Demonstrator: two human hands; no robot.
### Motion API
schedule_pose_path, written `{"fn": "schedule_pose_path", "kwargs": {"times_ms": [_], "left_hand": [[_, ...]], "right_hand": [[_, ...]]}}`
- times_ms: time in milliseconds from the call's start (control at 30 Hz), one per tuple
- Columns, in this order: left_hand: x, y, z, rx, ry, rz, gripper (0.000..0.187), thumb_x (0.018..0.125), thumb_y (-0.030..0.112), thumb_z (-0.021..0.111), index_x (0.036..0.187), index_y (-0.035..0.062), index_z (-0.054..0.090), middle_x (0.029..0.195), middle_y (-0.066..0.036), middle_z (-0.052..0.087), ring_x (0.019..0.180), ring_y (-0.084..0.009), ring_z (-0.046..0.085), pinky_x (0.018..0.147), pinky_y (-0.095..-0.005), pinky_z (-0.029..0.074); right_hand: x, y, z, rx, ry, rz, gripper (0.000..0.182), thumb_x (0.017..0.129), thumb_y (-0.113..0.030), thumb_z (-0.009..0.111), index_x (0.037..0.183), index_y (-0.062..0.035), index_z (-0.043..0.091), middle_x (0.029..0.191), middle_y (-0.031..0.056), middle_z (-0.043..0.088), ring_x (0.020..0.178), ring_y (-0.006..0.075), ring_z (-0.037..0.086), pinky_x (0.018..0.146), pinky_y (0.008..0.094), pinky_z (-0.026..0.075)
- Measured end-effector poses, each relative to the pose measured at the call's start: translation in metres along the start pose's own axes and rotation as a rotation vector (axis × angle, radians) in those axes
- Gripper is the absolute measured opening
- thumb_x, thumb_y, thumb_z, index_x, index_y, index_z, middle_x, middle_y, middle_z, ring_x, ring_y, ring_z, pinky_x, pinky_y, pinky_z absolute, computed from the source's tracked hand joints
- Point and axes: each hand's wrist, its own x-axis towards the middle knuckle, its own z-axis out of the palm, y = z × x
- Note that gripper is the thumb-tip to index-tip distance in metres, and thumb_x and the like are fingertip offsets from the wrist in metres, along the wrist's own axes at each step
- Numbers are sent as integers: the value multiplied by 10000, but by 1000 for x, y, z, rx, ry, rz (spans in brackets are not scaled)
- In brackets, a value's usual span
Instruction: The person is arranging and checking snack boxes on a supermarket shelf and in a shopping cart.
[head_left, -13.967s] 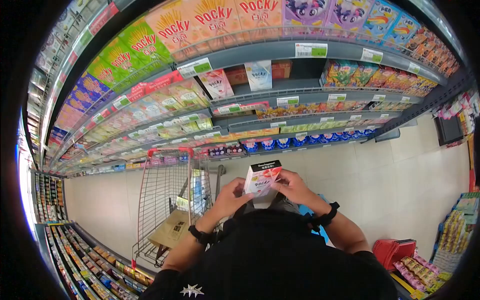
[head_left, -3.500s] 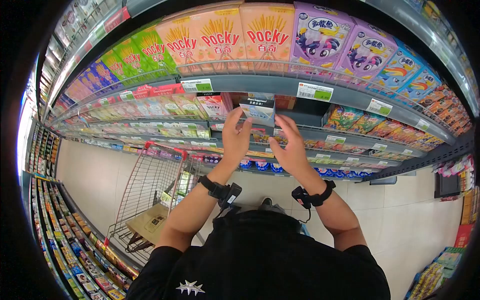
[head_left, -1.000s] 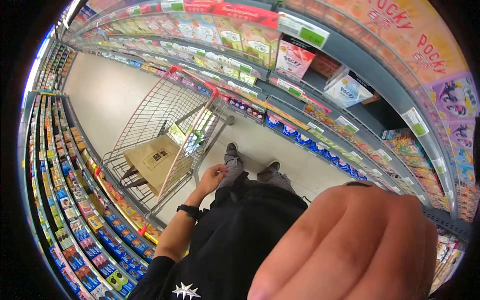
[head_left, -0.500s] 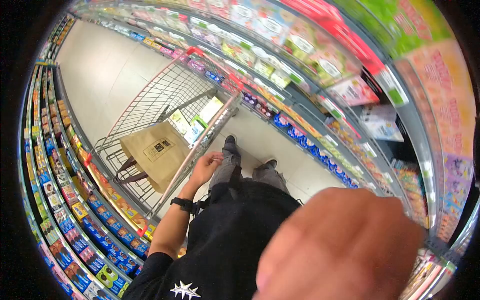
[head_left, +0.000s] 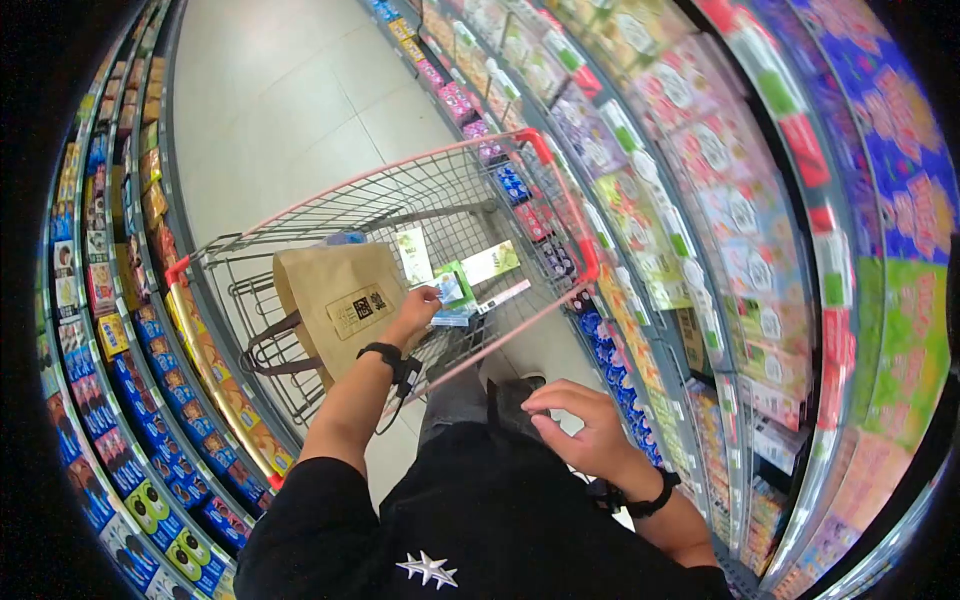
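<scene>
My left hand [head_left: 417, 310] reaches over the near side of a wire shopping cart [head_left: 290, 215], its fingers closed on a small blue-and-white packet [head_left: 449, 289]. Around it in the cart lie a green pack [head_left: 457, 272], a white-and-green carton [head_left: 413, 255] and a pale box [head_left: 490, 262]. A brown paper bag [head_left: 335, 290] with dark handles stands just left of that hand. My right hand [head_left: 580, 425] hangs in front of my body, outside the cart. Its fingers are loosely bent, with a gap to the thumb and nothing seen in them.
Shelves of packaged snacks [head_left: 170, 360] curve along the left side. On the right, racks of colourful bags [head_left: 740, 230] rise close beside the cart's red-cornered end. Pale tiled floor [head_left: 290, 90] stretches beyond the cart.
My left hand has moved from beside my leg into the cart and closed on the packet. My right hand has drawn back from close to the camera. The view has turned.
</scene>
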Motion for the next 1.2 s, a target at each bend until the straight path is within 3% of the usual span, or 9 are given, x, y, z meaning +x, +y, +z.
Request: {"fn": "schedule_pose_path", "kwargs": {"times_ms": [100,267,467,667,867,933,1067,1133,1200], "left_hand": [[25,-24,-4,116,-29,-94,437,791,177,692,1184,-4,633,1075,-198,687,959,-313,677,854,-392,533],[59,-66,8,177,-16,-66,481,770,194,703,1204,0,628,1161,-206,670,1086,-351,643,934,-423,513],[89,-46,17,270,-4,-111,592,749,192,736,1287,7,571,1278,-232,581,1187,-390,570,1004,-436,473],[136,-58,51,439,38,147,712,750,213,758,1359,-20,473,1351,-239,513,1275,-400,482,1046,-440,444],[153,-70,82,562,80,128,837,760,338,758,1426,-15,395,1404,-195,489,1312,-347,456,1033,-485,439],[149,-51,77,656,0,-34,805,773,380,736,1418,10,428,1374,-184,505,1288,-337,473,1003,-491,453],[149,-37,53,740,8,-51,623,786,391,711,1288,44,583,1276,-164,579,1231,-342,521,979,-506,457],[157,-47,46,640,-26,-1,411,790,330,715,1104,65,694,1106,-151,674,1092,-348,613,912,-478,498],[149,-45,37,490,-82,49,354,784,292,719,1050,58,705,1026,-152,693,1016,-353,639,860,-462,514]], "right_hand": [[20,25,12,-2,-1,92,148,858,-24,680,1004,3,672,982,136,686,912,272,676,828,344,525],[43,62,22,19,18,235,131,864,-18,671,991,15,674,973,138,690,910,256,678,830,327,520],[43,112,35,80,121,497,129,874,-1,657,999,11,686,971,118,702,896,205,679,820,306,521],[17,143,49,121,164,640,153,882,22,649,1032,11,677,972,102,692,885,155,672,811,277,527],[2,150,59,160,204,705,143,897,15,646,1038,13,671,983,102,692,914,162,680,840,286,531],[4,150,61,189,203,705,146,900,11,645,1044,12,667,985,100,693,916,165,679,841,287,531],[12,149,63,164,185,683,143,907,0,641,1047,12,665,988,98,695,922,164,677,841,288,530],[10,147,61,145,192,686,141,911,-12,641,1049,9,665,995,100,697,928,164,677,839,288,530],[6,147,60,152,213,667,142,910,-18,646,1049,3,667,1001,102,698,928,165,677,839,291,531]]}}
